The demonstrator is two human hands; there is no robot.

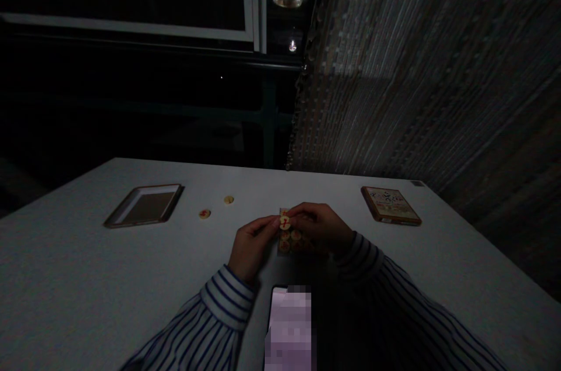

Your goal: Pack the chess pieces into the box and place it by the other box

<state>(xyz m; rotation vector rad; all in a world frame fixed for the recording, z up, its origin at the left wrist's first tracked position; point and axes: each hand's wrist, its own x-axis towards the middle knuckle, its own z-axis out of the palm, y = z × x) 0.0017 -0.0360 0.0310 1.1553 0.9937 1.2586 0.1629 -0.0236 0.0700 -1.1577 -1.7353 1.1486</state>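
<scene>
- left hand (253,248), right hand (318,225): fingers clenched, both pinching red-marked disc (284,222) at table centre
- disc group (289,241) directly under the pinch, tightly packed, red marks
- phone (289,330) just nearer than the hands, at near edge, screen blurred
- two loose discs (204,214) left of the hands, towards far edge
- shallow tray (125,213) further left, by far edge
- printed box (391,205) right of the hands, near far right corner of table (65,266)

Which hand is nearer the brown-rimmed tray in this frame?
Left. The left hand sits closer, to the right of the brown-rimmed tray; the right hand lies farther right, beyond the left hand.
</scene>
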